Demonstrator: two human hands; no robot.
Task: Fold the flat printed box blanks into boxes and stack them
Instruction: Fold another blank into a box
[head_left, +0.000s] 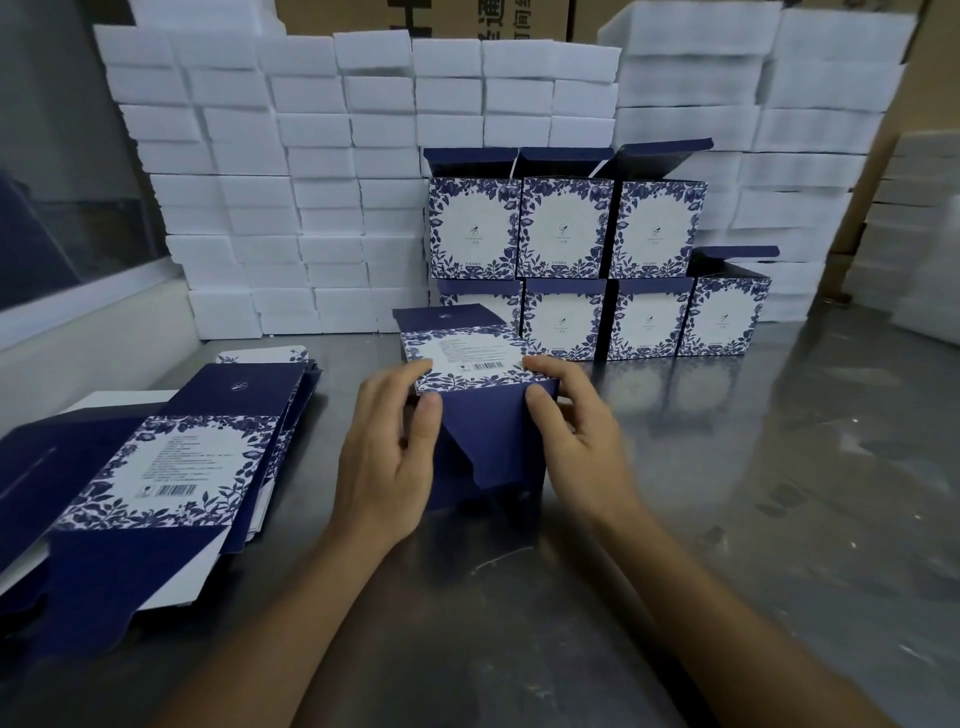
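1. We hold the half-formed box (483, 395) on its side on the steel table (727, 519), so its bottom flaps face us for tucking.
2. Our left hand (389, 457) grips the box's left edge, thumb pressing the navy flap (488, 441); our right hand (582, 431) clasps the right edge likewise, squaring the walls.
3. The flat blanks (171, 457) lie just left, within easy reach.
4. The finished boxes (597, 260) are stacked two rows high against the white foam blocks (311, 182), lids up, likely for filling.
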